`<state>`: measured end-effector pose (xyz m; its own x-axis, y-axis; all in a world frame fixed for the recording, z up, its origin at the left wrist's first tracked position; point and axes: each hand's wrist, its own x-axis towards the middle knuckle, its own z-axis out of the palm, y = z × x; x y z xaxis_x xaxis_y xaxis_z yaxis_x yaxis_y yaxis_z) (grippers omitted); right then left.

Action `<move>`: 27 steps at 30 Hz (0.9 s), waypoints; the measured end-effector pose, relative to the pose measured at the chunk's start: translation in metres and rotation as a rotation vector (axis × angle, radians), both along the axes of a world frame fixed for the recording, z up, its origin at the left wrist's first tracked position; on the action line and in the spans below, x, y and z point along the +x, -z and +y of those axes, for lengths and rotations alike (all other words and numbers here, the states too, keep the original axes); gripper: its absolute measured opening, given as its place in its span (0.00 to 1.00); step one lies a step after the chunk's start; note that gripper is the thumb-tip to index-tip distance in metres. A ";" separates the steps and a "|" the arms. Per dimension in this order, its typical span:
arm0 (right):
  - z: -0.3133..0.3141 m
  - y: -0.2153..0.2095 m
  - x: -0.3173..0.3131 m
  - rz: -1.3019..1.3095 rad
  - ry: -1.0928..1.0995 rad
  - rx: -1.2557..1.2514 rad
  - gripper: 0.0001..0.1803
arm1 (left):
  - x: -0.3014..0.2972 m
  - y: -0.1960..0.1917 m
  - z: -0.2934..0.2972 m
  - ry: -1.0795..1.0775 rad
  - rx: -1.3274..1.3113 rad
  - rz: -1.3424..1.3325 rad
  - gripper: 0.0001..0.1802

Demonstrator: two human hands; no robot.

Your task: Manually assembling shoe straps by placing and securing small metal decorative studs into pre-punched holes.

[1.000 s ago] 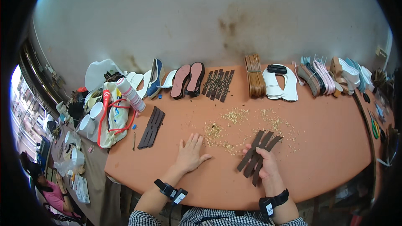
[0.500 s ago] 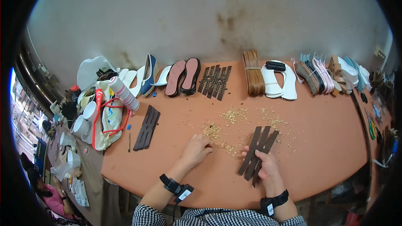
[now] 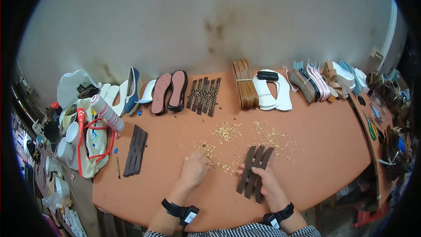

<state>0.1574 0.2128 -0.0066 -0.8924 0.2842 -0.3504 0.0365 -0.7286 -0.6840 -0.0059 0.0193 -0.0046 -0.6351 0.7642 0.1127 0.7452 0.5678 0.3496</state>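
My right hand (image 3: 266,181) grips a dark brown slatted strap piece (image 3: 254,171), thumb on top and fingers beneath. The piece is held tilted above the table, its strips joined at the middle. To its left, my left hand (image 3: 195,170) rests at the edge of a small heap of gold studs (image 3: 206,149). Its fingers are curled together, and whatever they pinch is too small or hidden to make out. More loose gold studs (image 3: 226,131) lie scattered beyond both hands. A similar stack of plain brown strap pieces (image 3: 135,151) lies at left.
Along the wall stand a blue shoe (image 3: 133,90), pink-topped soles (image 3: 169,92), stud-covered strap pieces (image 3: 204,96), a brown strap bundle (image 3: 245,85), white shoe parts (image 3: 284,94) and several wedges (image 3: 313,83). A striped bottle (image 3: 107,113) and bag (image 3: 97,142) sit at the left edge.
The view has shifted, so the table's things appear further left and lower. My left hand has curled tighter by the studs. The right hand still holds the strap piece.
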 end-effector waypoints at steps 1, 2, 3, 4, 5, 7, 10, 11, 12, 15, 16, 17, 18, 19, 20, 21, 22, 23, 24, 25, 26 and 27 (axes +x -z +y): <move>-0.002 0.000 -0.003 0.013 0.017 -0.043 0.20 | -0.002 0.002 -0.004 -0.020 0.004 0.012 0.07; -0.004 0.000 -0.007 0.026 0.026 -0.086 0.21 | -0.004 0.003 -0.007 -0.011 0.041 0.029 0.07; -0.007 -0.001 -0.010 0.023 0.016 -0.095 0.21 | -0.005 0.007 -0.012 -0.011 0.080 0.045 0.07; -0.005 0.010 -0.012 0.093 -0.024 -0.175 0.20 | -0.011 0.021 -0.015 0.028 0.089 0.022 0.07; -0.010 -0.001 -0.003 0.050 0.016 -0.077 0.20 | -0.009 0.024 -0.019 0.059 0.101 0.031 0.07; -0.001 0.014 0.006 0.025 0.011 -0.121 0.20 | -0.007 0.027 -0.006 0.122 0.089 0.064 0.07; -0.030 -0.051 -0.005 -0.051 0.010 -0.071 0.15 | -0.007 0.033 -0.004 0.197 0.237 0.120 0.08; -0.030 -0.044 -0.005 -0.069 -0.034 -0.051 0.16 | -0.004 0.026 -0.008 0.180 0.222 0.109 0.08; -0.026 -0.032 0.000 -0.094 -0.070 -0.029 0.17 | -0.003 0.023 -0.014 0.132 0.238 0.126 0.08; -0.022 -0.029 0.012 -0.153 -0.129 0.029 0.19 | 0.005 0.025 -0.016 0.081 0.157 -0.025 0.09; -0.028 -0.036 0.013 -0.172 -0.115 0.038 0.19 | 0.003 0.029 -0.010 0.072 0.089 -0.049 0.10; -0.033 -0.041 0.013 -0.194 -0.095 0.045 0.19 | 0.003 0.035 -0.006 0.068 0.019 -0.076 0.11; -0.033 -0.041 0.011 -0.183 -0.115 0.054 0.19 | -0.002 0.049 -0.005 0.048 0.027 -0.066 0.11; -0.031 -0.035 0.011 -0.158 -0.114 0.052 0.18 | -0.004 0.069 -0.003 0.013 0.189 0.139 0.10; -0.030 -0.032 0.012 -0.140 -0.100 0.050 0.17 | -0.003 0.089 0.002 -0.010 0.352 0.338 0.10; -0.030 -0.036 0.012 -0.109 -0.111 0.048 0.16 | -0.002 0.090 0.007 -0.018 0.519 0.530 0.10; -0.032 -0.040 0.008 -0.118 -0.097 0.052 0.16 | -0.003 0.092 0.012 -0.009 0.527 0.518 0.10; -0.038 -0.047 0.007 -0.163 -0.035 0.098 0.16 | -0.001 0.075 0.010 0.004 0.465 0.358 0.10; -0.041 -0.052 0.005 -0.210 0.030 0.141 0.16 | -0.001 0.059 0.007 0.022 0.396 0.198 0.10; -0.041 -0.050 0.003 -0.197 0.047 0.098 0.16 | -0.001 0.044 0.002 0.060 0.403 0.171 0.10; -0.041 -0.046 -0.004 -0.216 0.079 0.089 0.16 | -0.005 0.028 -0.006 0.020 0.347 0.094 0.07; -0.039 -0.041 -0.008 -0.217 0.085 0.105 0.16 | -0.005 0.021 -0.010 -0.016 0.291 0.015 0.05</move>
